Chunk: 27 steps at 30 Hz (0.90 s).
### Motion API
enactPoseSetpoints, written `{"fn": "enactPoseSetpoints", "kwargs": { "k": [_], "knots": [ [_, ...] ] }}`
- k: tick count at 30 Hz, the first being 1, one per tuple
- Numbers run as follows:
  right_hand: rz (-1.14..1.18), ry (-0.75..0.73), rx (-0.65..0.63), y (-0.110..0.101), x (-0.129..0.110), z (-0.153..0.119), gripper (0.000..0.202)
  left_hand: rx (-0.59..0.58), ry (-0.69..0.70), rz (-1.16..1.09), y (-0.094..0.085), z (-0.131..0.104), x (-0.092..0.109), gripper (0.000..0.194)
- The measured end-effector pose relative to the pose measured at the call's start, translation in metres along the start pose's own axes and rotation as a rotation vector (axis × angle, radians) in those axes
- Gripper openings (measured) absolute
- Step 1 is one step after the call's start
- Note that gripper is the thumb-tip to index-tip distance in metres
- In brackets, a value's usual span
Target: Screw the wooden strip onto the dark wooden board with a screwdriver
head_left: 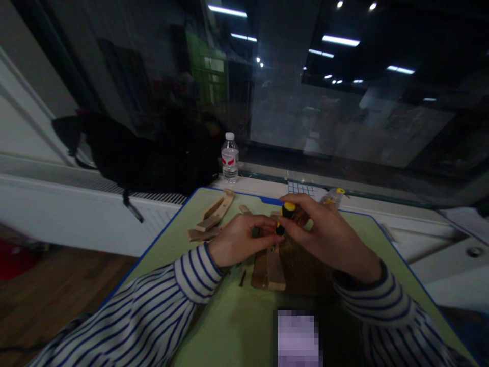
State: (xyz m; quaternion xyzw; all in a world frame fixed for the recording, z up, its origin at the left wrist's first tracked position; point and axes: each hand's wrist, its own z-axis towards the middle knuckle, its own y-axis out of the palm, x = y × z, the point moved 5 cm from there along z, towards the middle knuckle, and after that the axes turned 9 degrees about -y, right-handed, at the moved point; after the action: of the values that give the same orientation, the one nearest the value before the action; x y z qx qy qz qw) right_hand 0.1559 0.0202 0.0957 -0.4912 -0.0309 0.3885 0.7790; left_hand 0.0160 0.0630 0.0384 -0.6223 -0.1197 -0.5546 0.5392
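Observation:
A screwdriver (289,209) with a yellow and black handle stands upright over a strip of wood (275,270). Around the top of its handle, the fingers of my right hand (324,229) are closed. My left hand (242,238) pinches low on the screwdriver with thumb and forefinger; its tip is hard to make out. The wooden strip lies on a dark brown board (305,272). A dark screw (242,278) rests on the green tabletop, below my left hand.
Several wooden pieces (211,223) lie at the table's far left. Behind them, a water bottle (229,159) stands on the sill by a black bag (153,158). A phone-like blurred rectangle (298,339) is at the near edge. A small clear bag (333,197) sits at the back right.

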Motion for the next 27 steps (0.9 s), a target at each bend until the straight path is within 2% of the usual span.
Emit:
{"fn": "enactPoseSetpoints", "kwargs": {
  "k": [16, 27],
  "knots": [
    [-0.037, -0.053, 0.0, -0.0041, -0.0049, -0.0002, 0.037, -0.051, 0.018, 0.086, 0.0016, -0.0013, 0.0002, 0.024],
    [-0.017, -0.078, 0.013, -0.0041, -0.0054, 0.0009, 0.034, 0.02, 0.001, -0.043, -0.0015, -0.0004, 0.0007, 0.026]
  ]
}}
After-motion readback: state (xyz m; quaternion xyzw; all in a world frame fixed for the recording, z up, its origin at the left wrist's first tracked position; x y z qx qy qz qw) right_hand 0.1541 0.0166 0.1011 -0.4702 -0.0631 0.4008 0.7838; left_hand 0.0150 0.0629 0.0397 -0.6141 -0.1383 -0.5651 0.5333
